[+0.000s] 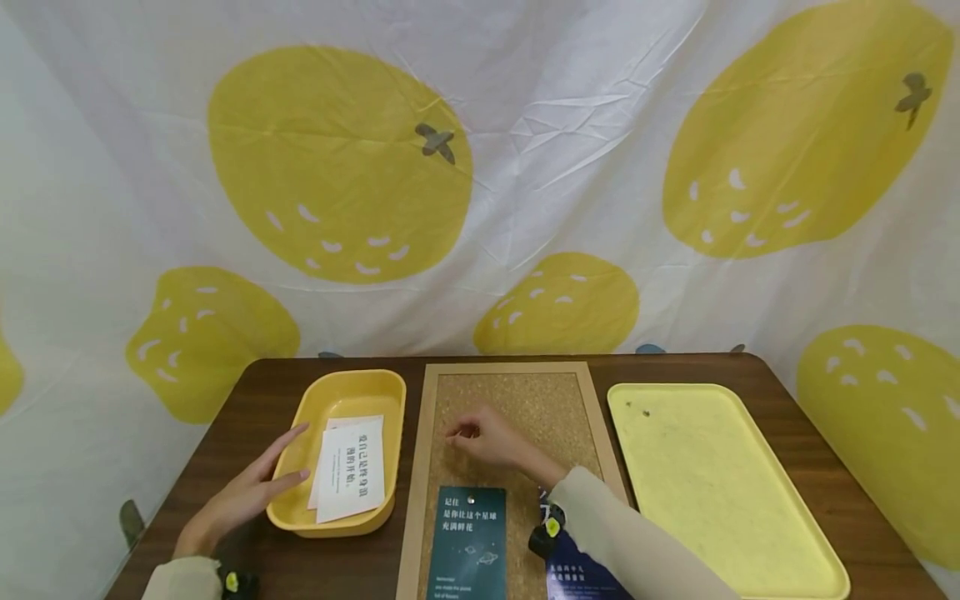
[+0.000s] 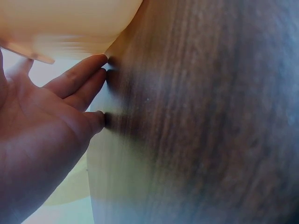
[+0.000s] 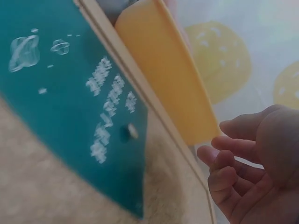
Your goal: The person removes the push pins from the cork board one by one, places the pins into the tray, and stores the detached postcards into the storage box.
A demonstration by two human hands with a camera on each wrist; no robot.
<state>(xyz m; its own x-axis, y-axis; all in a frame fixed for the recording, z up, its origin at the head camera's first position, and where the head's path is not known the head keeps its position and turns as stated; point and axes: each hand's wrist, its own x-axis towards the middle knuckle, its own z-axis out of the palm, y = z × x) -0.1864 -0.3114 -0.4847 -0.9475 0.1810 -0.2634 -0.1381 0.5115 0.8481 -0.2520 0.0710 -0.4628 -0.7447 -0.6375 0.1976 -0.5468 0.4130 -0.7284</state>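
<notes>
My left hand [image 1: 238, 493] rests at the left side of a yellow plastic basin [image 1: 300, 518], its thumb and index finger at the rim. In the left wrist view its other fingers [image 2: 77, 77] reach down to the tabletop beside the basin wall. White printed cards [image 1: 351, 471] lie in the basin. Above the cork board [image 1: 525, 400] hovers my right hand [image 1: 491, 440], fingers loosely bent, nothing visible between them. Below it, a dark green card [image 1: 468, 542] is fixed to the board by a pin [image 1: 471, 500]. A navy card [image 1: 577, 575] lies partly hidden under the right forearm.
A pale yellow tray [image 1: 720, 483] stands right of the board, with two tiny pins [image 1: 646, 413] near its far left corner. The dark wooden table [image 1: 247, 417] ends at a white curtain [image 1: 525, 183] with a lemon print.
</notes>
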